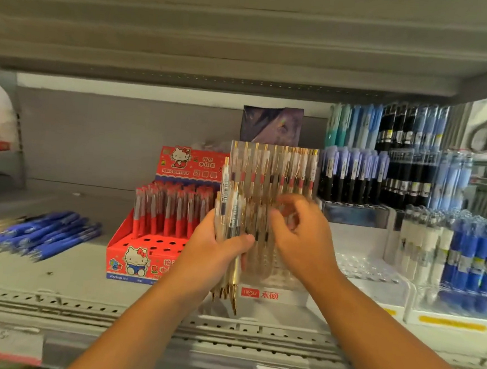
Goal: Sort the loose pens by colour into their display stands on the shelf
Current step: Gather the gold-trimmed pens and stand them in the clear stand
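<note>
My left hand [216,252] grips a bundle of clear pens with gold tips [231,212], held upright in front of the shelf. My right hand [299,235] reaches into the clear display stand [270,273], its fingers curled among the clear gold-clip pens [275,166] standing there; motion blur hides whether it pinches one. A pile of loose blue pens [46,233] lies on the shelf at the left, with a few gold-tipped pens beside it.
A red cartoon-cat display box [140,260] with red pens [173,211] stands left of the clear stand. Stands of blue, black and white pens [470,254] fill the right side. The shelf's perforated front edge [81,305] runs below, with price labels under it.
</note>
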### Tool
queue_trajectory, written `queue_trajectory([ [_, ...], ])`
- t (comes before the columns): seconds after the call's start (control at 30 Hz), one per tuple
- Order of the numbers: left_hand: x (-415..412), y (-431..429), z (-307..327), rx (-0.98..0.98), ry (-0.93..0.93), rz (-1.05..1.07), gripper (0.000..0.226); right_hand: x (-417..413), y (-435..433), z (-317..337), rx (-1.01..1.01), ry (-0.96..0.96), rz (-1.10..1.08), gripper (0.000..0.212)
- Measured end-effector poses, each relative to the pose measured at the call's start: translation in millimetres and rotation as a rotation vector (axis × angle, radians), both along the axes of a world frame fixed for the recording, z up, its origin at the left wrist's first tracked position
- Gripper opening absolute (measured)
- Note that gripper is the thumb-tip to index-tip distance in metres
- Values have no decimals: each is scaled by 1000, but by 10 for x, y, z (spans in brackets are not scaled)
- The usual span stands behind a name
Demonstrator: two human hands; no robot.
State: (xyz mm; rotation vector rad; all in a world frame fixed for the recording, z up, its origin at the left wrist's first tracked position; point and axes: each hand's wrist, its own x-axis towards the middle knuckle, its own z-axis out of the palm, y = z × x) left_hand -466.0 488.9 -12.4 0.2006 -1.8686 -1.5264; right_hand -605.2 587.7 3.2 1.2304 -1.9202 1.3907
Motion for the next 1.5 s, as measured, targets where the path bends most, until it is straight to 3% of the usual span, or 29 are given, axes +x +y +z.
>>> queue_trajectory([
  [0.1, -20, -21, -26, -44, -2, -43, 42, 128, 49, -5, 4, -165, 372, 23],
  [0.17, -37, -31, -40, -71, -7, -72, 47, 175, 57, -5, 70, -293, 500, 28],
  [0.4, -55, -8, -40, -67, -5, -123, 51, 175, 59, 58, -35, -589, 620, 18],
  [0.57, -83, -17, -34, -39, 40, -66, 38, 114, 25, 63, -160, -732, 638, 29],
  [0.7, -63, -27, -15, 21, 69, 43, 30, 51, 38, 107, -389, -787, 645, 38],
  [0.77, -50, -50, -13, 54, 66, 102, 31, 14, 62, 127, -473, -722, 544, 37],
  [0.87, -41, -37, -4, 80, 78, 111, 33, -36, 81, 107, -427, -414, 250, 33],
  [0.97, -21, -9, 6, 69, 83, 76, 63, -54, 60, 66, -348, -129, 65, 36],
  [1.03, -29, -20, -1, 61, 83, 71, 70, -68, 40, 56, -318, -47, 11, 38],
  [1.33, -45, -46, -14, 62, 100, 63, 70, -140, 1, 24, -102, -84, -115, 36],
  [1.5, -27, -40, -31, -48, 75, 88, 35, -115, -29, -10, 55, -128, -118, 23],
])
